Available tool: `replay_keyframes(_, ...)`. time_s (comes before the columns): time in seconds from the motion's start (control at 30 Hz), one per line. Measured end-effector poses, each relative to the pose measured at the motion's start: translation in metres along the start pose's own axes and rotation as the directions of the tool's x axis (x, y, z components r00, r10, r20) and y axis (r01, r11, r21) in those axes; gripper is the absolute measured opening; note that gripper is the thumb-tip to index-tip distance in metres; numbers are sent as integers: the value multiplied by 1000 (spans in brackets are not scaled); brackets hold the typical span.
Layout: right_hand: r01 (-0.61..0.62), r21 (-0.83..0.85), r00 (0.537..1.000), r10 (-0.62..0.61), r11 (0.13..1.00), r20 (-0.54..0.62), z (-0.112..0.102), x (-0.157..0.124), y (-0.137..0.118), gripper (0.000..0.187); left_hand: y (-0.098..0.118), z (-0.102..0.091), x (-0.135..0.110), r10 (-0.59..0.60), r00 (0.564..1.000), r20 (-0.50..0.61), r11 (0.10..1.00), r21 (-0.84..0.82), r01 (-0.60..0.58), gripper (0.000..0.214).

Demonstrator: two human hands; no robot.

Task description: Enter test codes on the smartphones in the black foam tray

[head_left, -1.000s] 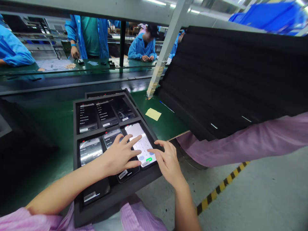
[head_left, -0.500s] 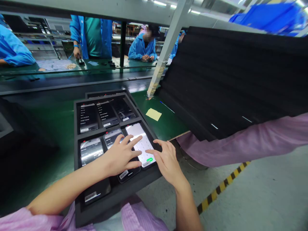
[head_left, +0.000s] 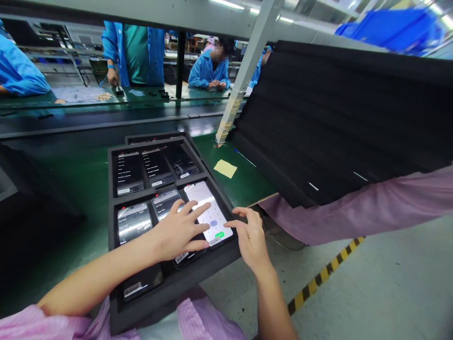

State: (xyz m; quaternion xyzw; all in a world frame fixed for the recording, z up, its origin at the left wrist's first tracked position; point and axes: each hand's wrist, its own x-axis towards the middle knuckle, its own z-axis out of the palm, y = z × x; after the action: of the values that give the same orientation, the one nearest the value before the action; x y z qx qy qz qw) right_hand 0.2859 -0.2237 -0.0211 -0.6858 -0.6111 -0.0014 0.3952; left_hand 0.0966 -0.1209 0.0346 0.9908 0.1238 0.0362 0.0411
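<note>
Lit phone (head_left: 208, 215) sits in the near-right compartment of the black foam tray (head_left: 116, 302), long axis running away from me and leaning slightly left. It lies between my two hands. Left hand (head_left: 179, 231) comes in from the left, fingers spread wide, flat over the neighbouring phone (head_left: 163, 204); index fingertip (head_left: 208, 206) reaches onto the white screen, thumb near its lower edge. Right hand (head_left: 249, 236) sits just right of the phone at the tray's rim, fingers loosely splayed, index pointing left toward the screen's lower right; I cannot tell if it touches. Neither hand grips anything. Left is nearer the screen middle, right nearer the green button (head_left: 220, 234).

Phone look: bright white dialpad screen, faint grey keys, one green call button at the bottom, barcode sticker on the bottom edge. Other phones in the tray show dark menu screens. Yellow note (head_left: 225, 168) lies on the green bench (head_left: 81, 179) beyond.
</note>
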Motion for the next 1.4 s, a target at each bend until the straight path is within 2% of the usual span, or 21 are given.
replay_keyframes(0.2,8,-31,1000,-7,999,24,-2,0,-1,40,2,7,1,38,999,-14,999,6,-38,41)
replay_keyframes(0.47,-25,-4,1000,25,1000,-14,-1,0,1,42,3,6,2,47,999,1,999,-13,-47,40)
replay_keyframes(0.6,-30,14,1000,30,999,-10,-1,0,1,42,5,5,3,53,998,35,999,-4,-53,38)
replay_keyframes(0.83,-8,-18,1000,8,1000,17,-1,-1,-1,41,6,3,2,45,999,19,999,2,-45,40)
replay_keyframes(0.93,-37,-35,999,38,999,35,0,-1,1,39,6,5,3,39,998,42,999,0,-39,39)
replay_keyframes(1.07,-150,117,988,152,982,-7,1,-1,6,40,6,-2,-5,16,999,-27,1000,-3,-16,41)
replay_keyframes(1.17,-275,322,955,296,906,-17,0,-1,11,39,-2,-16,-25,-77,992,-96,997,-36,74,39)
replay_keyframes(1.23,-362,453,924,376,815,61,-1,-3,12,39,-16,-22,-44,-206,964,-165,978,-73,197,35)
replay_keyframes(1.3,-442,519,892,420,731,168,-3,-7,11,43,-38,-21,-66,-396,881,-257,918,-128,375,34)
replay_keyframes(1.33,-475,518,877,434,711,208,-4,-10,11,44,-50,-18,-76,-509,806,-303,861,-170,479,35)
replay_keyframes(1.4,-516,472,856,454,715,249,-4,-16,11,47,-74,-8,-94,-698,607,-381,713,-283,642,36)
